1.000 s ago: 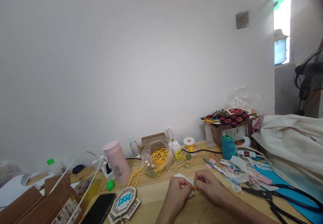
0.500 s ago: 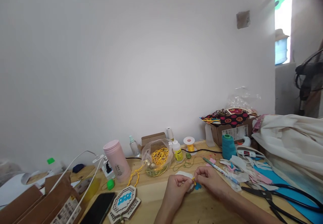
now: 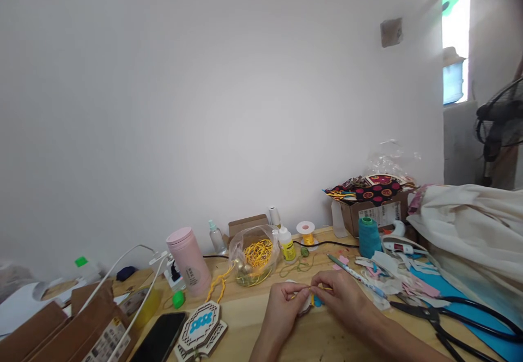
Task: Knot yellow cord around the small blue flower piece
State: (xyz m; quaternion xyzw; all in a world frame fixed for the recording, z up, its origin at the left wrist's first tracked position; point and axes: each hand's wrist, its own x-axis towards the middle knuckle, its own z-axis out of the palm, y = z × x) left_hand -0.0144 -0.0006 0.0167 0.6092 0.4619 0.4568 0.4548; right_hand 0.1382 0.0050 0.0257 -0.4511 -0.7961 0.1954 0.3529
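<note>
Two hands are working close together low over the wooden table (image 3: 253,318): the left hand (image 3: 283,310) is pinching a small white piece (image 3: 304,303), and the right hand (image 3: 342,295) is gripping a short yellow cord (image 3: 312,295) right at that piece, fingertips almost meeting. A scrap of blue (image 3: 318,300) is peeking out between them. Off to the left, a black phone (image 3: 160,339) and a cut-out wooden ornament with a blue centre (image 3: 201,325) are lying flat. To the right, black scissors (image 3: 433,318) are resting on a blue sheet (image 3: 466,307), near pink and white scraps (image 3: 392,280). Further back, a pink tumbler (image 3: 188,261), a clear bag of yellow cord (image 3: 255,256), a glue bottle (image 3: 288,244) and a teal thread cone (image 3: 368,237) are standing. A cardboard box of patterned fabric (image 3: 373,198) is sitting against the wall.
</note>
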